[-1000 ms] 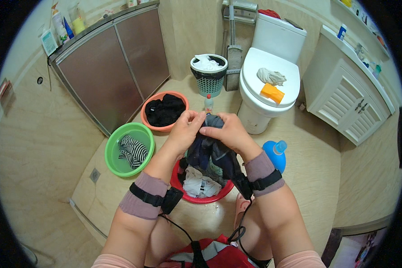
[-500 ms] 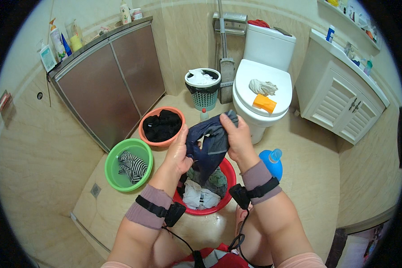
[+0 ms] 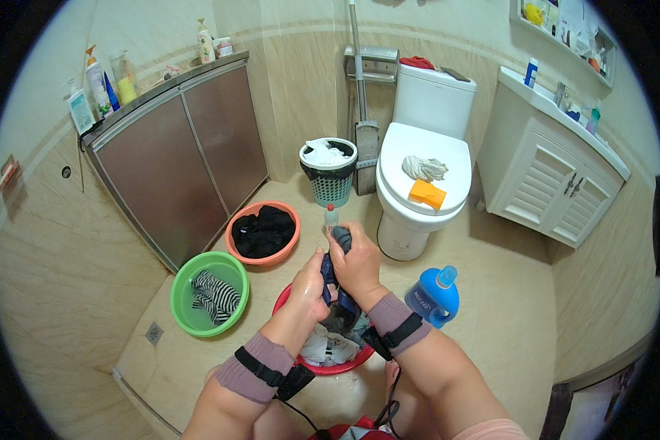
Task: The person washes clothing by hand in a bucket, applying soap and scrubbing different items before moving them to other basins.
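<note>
My right hand (image 3: 357,258) is closed round the upper part of a dark blue and grey garment (image 3: 329,273), bunched into a narrow roll. Just to the left and slightly lower, my left hand (image 3: 308,288) grips the same garment, its fingers partly hidden. The cloth hangs over a red basin (image 3: 339,369) near my feet. Inside the basin lie wet clothes (image 3: 331,346), some white and some dark, partly covered by my hands and forearms.
Left of the hands stand a green basin (image 3: 182,314) with a striped garment (image 3: 217,295) and an orange basin (image 3: 265,261) with black clothes (image 3: 262,230). A blue jug (image 3: 434,297) is at the right. Beyond are a small bottle (image 3: 331,218), a bin (image 3: 331,191) and a toilet (image 3: 409,143).
The garment, spread between my raised hands before, is now bunched up. My hands have come closer together, and my right hand has turned over it. The view has tilted slightly upward.
</note>
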Motion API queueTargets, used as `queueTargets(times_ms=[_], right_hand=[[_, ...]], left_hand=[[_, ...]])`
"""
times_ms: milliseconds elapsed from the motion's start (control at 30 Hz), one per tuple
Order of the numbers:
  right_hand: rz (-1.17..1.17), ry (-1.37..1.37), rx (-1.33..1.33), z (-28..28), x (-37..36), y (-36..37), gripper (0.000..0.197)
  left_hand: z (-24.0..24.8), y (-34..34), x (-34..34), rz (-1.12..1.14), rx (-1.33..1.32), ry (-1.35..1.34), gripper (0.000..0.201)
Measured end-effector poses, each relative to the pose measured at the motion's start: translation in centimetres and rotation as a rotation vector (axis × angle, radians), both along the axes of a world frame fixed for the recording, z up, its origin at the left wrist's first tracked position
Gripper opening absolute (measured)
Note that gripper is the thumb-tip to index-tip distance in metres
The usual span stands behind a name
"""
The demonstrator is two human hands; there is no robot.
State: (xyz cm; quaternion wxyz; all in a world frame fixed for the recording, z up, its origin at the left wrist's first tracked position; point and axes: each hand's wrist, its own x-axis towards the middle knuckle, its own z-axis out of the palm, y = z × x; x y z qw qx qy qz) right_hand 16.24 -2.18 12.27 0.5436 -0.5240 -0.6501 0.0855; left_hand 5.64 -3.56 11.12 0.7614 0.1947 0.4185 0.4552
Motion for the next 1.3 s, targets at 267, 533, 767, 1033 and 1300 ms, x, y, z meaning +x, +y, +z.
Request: queueTargets(times_ms=[267,533,767,1033,1300], right_hand=[[0.138,-0.034,0.073,-1.3,-1.7,-1.2,0.023],[0.425,0.837,-0.602,-2.4,2.2,3.7,0.033],[0.819,0.800,-0.703,0.7,3.2,1.3,0.031],[0.525,0.803,-0.610,0.9,0.7,0.9,0.027],[0.169,-0.179,0.014,0.5,-2.4,-3.1,0.024]], left_hand=[[1.4,0.2,0.4,0.224,-0.164,-0.128,0.032],[2.4,1.0,-5.0,0.064,0.227,-0.365,0.030],[2.5,1.4,-5.4,0.152,0.323,-0.357,0.013],[0.4,2.7,-5.4,0.267,0.091,0.065,0.025],[1.0,0.9,-1.4,0.235,-0.085,-0.258,0.033]])
